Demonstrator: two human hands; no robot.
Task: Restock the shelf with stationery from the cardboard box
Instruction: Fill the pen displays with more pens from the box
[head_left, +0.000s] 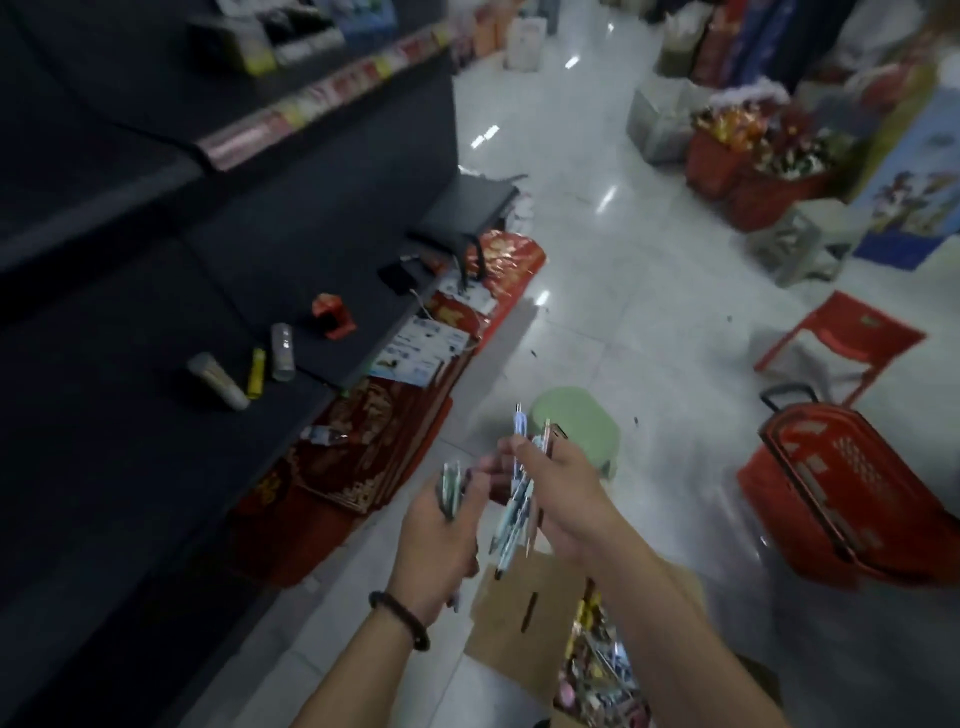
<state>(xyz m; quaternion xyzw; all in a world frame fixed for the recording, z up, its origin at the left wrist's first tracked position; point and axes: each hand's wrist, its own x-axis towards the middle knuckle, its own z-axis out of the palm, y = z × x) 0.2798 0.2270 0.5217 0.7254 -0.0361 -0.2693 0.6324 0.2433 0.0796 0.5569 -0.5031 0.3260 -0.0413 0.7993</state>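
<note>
My left hand (441, 540) grips a small bunch of pens (451, 493) in front of me. My right hand (563, 499) holds a larger bunch of light-blue pens (514, 509) that stick out above and below the fingers. Both hands are close together above the floor. Below them the cardboard box (514, 623) stands open, with mixed stationery (597, 670) inside. The dark shelf (156, 415) runs along the left; a few tubes and a yellow item (255, 371) lie on its lower board.
Red decorated packs (363, 457) lean against the shelf base. A green stool (576, 426) stands just beyond my hands. A red shopping basket (841, 493) and a red plastic stool (841, 338) are at the right. White tiled floor runs ahead.
</note>
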